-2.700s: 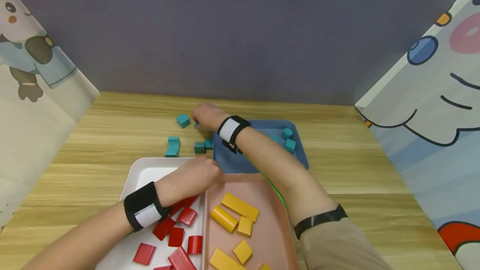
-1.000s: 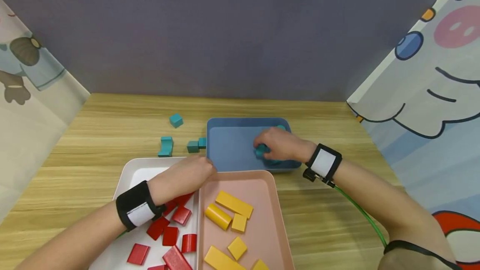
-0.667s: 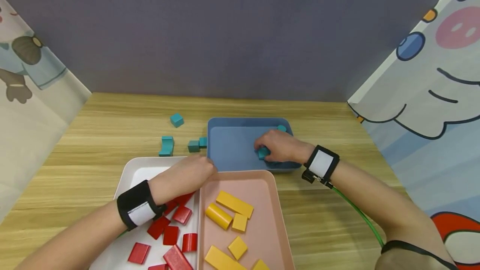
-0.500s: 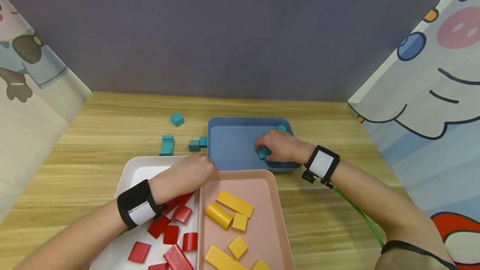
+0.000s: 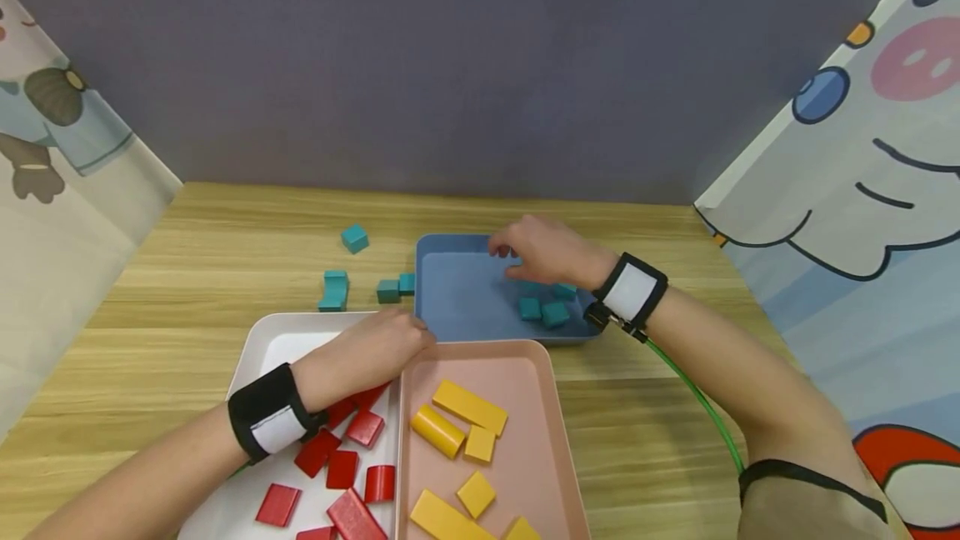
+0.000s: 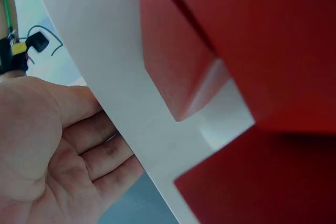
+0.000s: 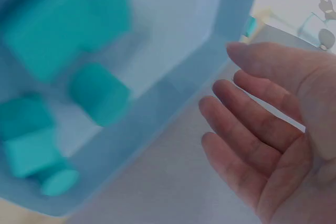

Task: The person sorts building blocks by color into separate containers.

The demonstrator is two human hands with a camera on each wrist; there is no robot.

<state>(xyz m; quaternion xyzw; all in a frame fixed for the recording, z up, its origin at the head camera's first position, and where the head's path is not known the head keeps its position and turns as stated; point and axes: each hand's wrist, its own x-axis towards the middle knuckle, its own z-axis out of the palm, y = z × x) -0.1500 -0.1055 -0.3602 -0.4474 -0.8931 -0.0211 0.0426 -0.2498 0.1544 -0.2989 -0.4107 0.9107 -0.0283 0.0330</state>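
Note:
My right hand [image 5: 543,250] is above the back right of the blue tray [image 5: 461,327], fingers parted and holding nothing. Teal blocks [image 5: 555,314] lie in that tray's right half, partly hidden by the hand; in the right wrist view they include a cylinder [image 7: 100,94]. At the far right corner of the white tray [image 5: 281,332], my left hand [image 5: 375,350] rests with loosely bent fingers. The left wrist view has the fingers [image 6: 107,158] reaching the tray's rim, their tips hidden behind it. Red blocks [image 5: 343,470] lie below that hand inside the tray.
Left of the blue tray, a teal cube [image 5: 355,238], a curved teal block [image 5: 333,291] and two small teal blocks [image 5: 388,291] lie on the wooden table [image 5: 660,432]. A pink tray [image 5: 525,407] holds several yellow blocks [image 5: 470,408]. A grey panel [image 5: 450,82] stands behind.
My right hand has carried a small teal block from the table into the blue tray, let go, and risen toward the back left. My left hand has stayed at the white tray's corner.

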